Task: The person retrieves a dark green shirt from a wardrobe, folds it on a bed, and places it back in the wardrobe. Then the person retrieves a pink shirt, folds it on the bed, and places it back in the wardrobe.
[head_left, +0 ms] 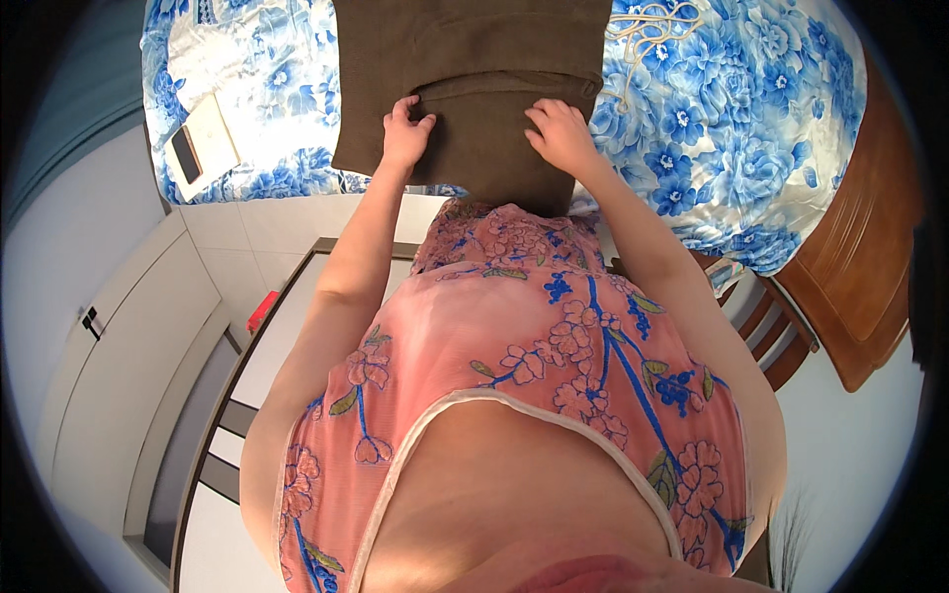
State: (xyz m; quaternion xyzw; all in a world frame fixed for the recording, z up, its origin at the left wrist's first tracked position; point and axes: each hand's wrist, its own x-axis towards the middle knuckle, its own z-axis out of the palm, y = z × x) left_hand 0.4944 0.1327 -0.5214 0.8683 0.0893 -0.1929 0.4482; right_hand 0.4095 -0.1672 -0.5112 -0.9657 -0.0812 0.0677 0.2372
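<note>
A dark brown cloth (474,35) lies spread in front of me, its near end hanging over the edge toward my lap. A raised fold crosses it from side to side. My left hand (406,135) rests on its left part, just below that fold, with thumb and fingers apart. On the right part lies my right hand (563,138), fingers loosely bent and apart on the fabric. Neither hand shows a grip on the cloth. What kind of item the cloth is, I cannot tell.
A blue and white floral cover (746,119) spreads under the cloth on both sides. At left lie a pale flat box (215,136) and a dark phone-like object (185,154). A light cord (647,28) lies coiled at right. A wooden chair (840,267) stands at far right.
</note>
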